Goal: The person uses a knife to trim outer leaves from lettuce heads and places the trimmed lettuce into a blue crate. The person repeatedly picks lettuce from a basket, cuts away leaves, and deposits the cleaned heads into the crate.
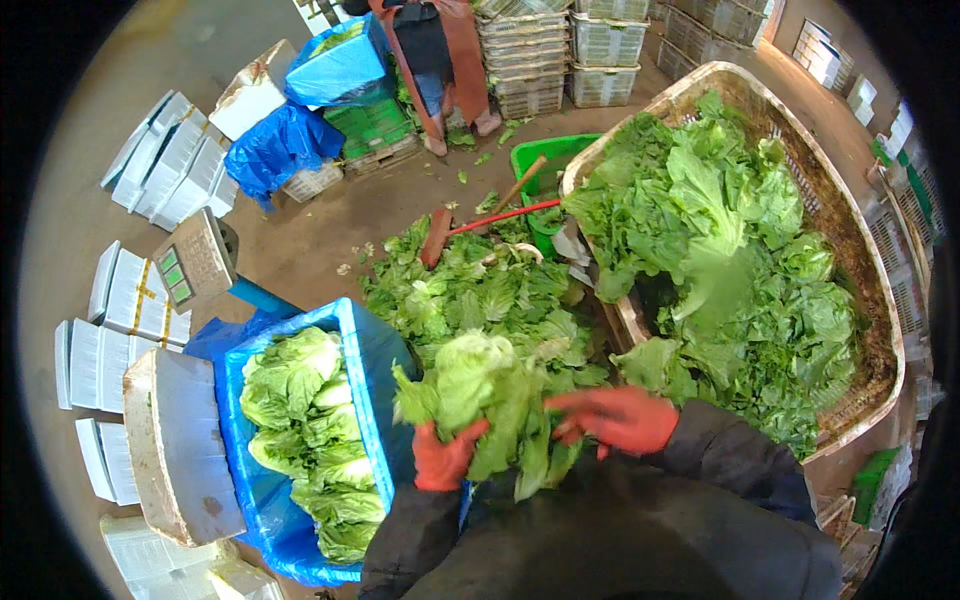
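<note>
My left hand (444, 456), in an orange-red glove, holds a head of leafy lettuce (474, 375) low in front of my body. My right hand (622, 420), in a matching glove and blurred, has its fingers spread beside the hanging outer leaves; whether it touches them I cannot tell. Left of my hands stands a crate lined with blue plastic (349, 330), with several lettuce heads (300, 375) laid in it. To the right, a large white-rimmed tub (862, 202) holds a heap of loose leafy lettuce (705, 187).
Lettuce leaves (480, 285) are piled on the floor ahead, with a red-handled tool (502, 217) across them and a green bin (555, 154) behind. A scale display (193, 259) stands beyond the crate. White foam boxes (172, 165) line the left. Another person (435, 60) stands near stacked baskets (525, 60).
</note>
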`<state>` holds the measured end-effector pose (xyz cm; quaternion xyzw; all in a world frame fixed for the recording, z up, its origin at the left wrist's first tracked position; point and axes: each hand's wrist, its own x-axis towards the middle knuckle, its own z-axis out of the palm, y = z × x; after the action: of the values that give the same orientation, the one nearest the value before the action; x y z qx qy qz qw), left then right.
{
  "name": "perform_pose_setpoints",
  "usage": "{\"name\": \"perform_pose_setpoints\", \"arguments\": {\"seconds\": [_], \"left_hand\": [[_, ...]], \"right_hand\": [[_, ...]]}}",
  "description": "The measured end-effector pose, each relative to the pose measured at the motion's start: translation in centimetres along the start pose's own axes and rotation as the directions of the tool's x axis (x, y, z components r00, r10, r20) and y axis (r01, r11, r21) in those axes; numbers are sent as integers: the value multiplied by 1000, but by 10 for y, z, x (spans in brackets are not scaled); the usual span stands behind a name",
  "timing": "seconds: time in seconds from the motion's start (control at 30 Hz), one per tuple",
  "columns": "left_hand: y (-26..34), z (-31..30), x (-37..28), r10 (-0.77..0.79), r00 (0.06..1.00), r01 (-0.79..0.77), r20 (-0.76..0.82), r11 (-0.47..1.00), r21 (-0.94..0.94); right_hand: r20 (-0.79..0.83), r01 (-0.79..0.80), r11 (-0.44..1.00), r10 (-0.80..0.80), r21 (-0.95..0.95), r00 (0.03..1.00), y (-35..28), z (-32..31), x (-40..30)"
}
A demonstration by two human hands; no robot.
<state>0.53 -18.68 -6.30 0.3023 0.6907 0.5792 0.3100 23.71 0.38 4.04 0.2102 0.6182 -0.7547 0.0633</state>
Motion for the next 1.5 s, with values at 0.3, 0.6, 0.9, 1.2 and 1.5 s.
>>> {"name": "perform_pose_setpoints", "arguments": {"seconds": [0.3,0.6,0.9,1.2,1.5], "left_hand": [[18,14,52,-277,861,383,426,904,-187],[61,-22,84,32,965,-97,262,966,240],[25,34,8,-249,810,453,531,841,-296],[62,4,34,207,950,-219,232,975,28],[19,-30,75,-216,688,542,693,788,-292]], "right_hand": [[-165,176,905,-119,388,979,42,-30,44],[-327,255,902,-138,348,935,55,-12,18],[-501,100,980,-173,-169,848,0,-16,18],[-617,290,915,-58,282,785,53,0,40],[-418,218,929,-333,-301,845,-45,-25,77]]}}
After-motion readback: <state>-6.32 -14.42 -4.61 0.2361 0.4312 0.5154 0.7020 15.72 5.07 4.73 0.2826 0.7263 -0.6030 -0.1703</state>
